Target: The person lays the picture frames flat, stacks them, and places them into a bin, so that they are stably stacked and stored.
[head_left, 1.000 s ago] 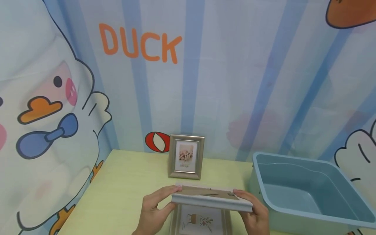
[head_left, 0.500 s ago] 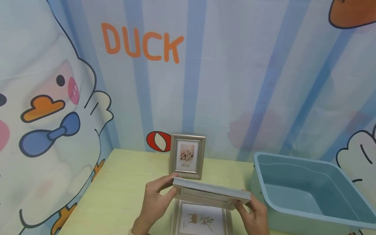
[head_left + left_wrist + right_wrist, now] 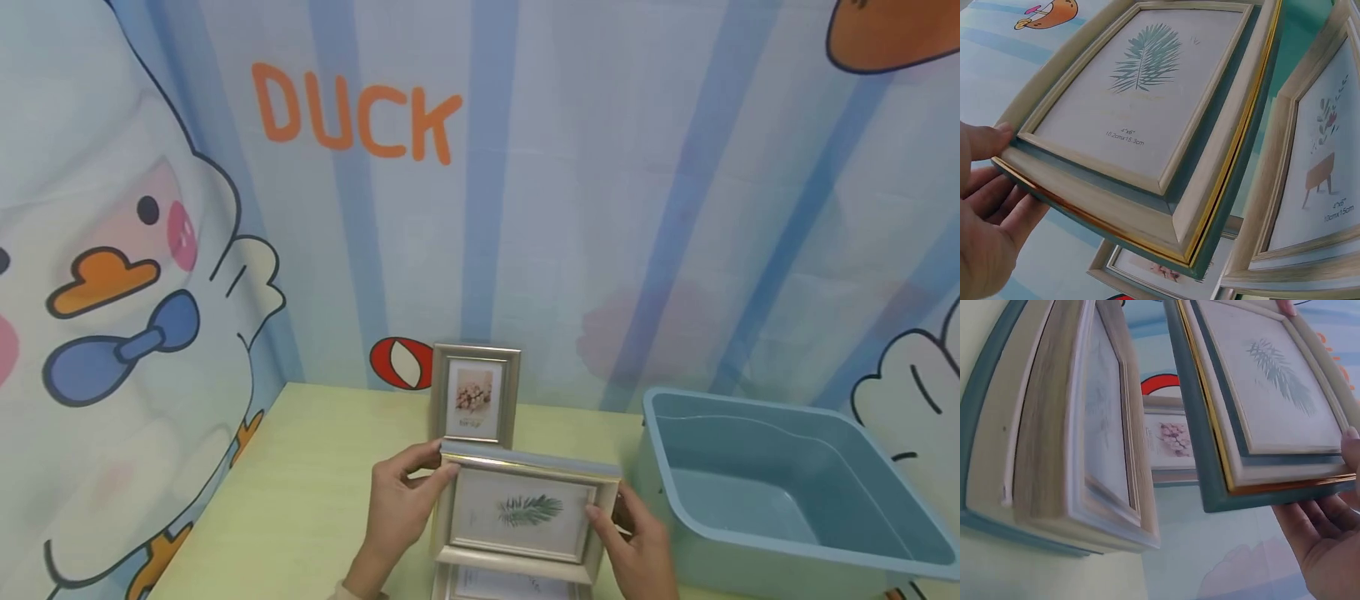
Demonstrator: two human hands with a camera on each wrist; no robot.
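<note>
Between both hands a picture frame (image 3: 525, 510) with a green leaf print is raised and tilted, its picture side facing the head camera. It has a pale border, a thin gold line and a blue-green outer edge in the wrist views. My left hand (image 3: 402, 507) pinches its left end, thumb on the front. The right hand (image 3: 636, 542) grips the other end the same way, with fingers behind. Just below lies a wood-toned frame (image 3: 1316, 150) with a potted-plant print, partly hidden in the head view. It tops a stack of several frames (image 3: 1047, 425).
A small champagne-coloured frame (image 3: 475, 396) stands upright at the back by the printed curtain (image 3: 562, 208). To the right is a blue-green plastic bin (image 3: 750, 492). Yellow tabletop (image 3: 322, 467) extends to the left.
The held frame has turned over: its brown back showed first, then its edge, and now its leaf print. Both hands have kept hold of its ends throughout.
</note>
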